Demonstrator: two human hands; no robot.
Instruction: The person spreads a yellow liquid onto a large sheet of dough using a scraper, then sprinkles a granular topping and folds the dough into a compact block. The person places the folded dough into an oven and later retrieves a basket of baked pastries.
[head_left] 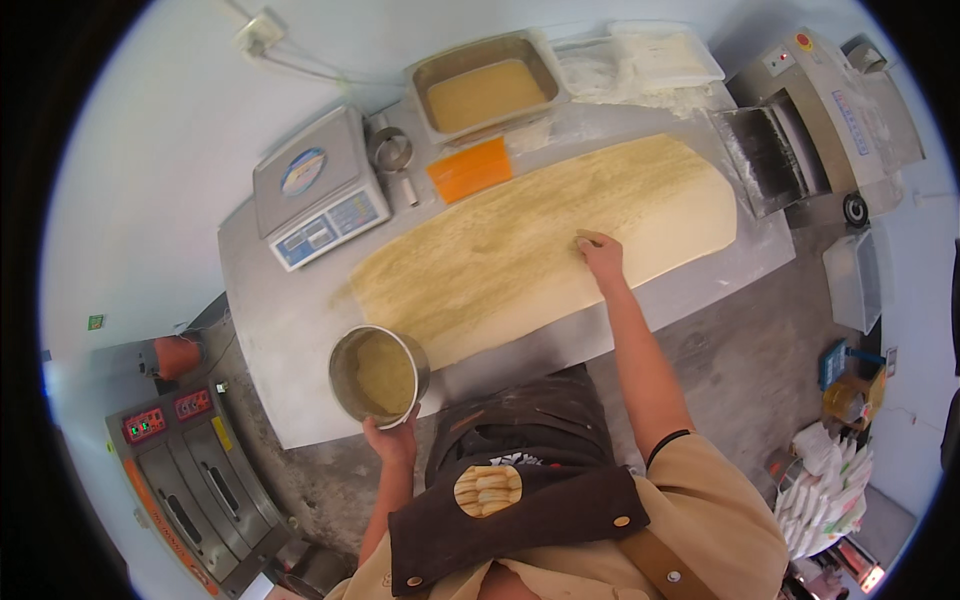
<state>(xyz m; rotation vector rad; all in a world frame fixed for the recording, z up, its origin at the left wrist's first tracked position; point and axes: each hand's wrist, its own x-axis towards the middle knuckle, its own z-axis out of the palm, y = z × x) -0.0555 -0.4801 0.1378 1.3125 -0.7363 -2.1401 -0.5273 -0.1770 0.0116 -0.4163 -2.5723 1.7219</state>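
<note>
A grey table (290,345) spans the middle of the scene. On it lies a long sheet of dough (690,220), running from near left to far right; a greenish-yellow coating covers much of it, while a pale strip shows bare along its near right side. At the far right, beside the table's end, stands a metal machine (830,120). At the near left, apart from the table, is an oven (205,480) with red-lit displays.

A scale (310,185) with a flat metal top sits on the table's far left. Right of it, along the far side, a deep metal pan (551,75) holds something yellow, and farther right is a white tub (668,60). The round metal pot (342,385) is near left, over the table's near edge, its mouth showing yellowish contents inside. An orange scraper (470,170) lies between pan and dough, with a small sieve (391,150) to its left.

The left hand (393,437) grips the pot at its near side. The right hand (602,260) is over the dough's right half, fingers bent and drawn together; whether they pinch anything cannot be told.
</note>
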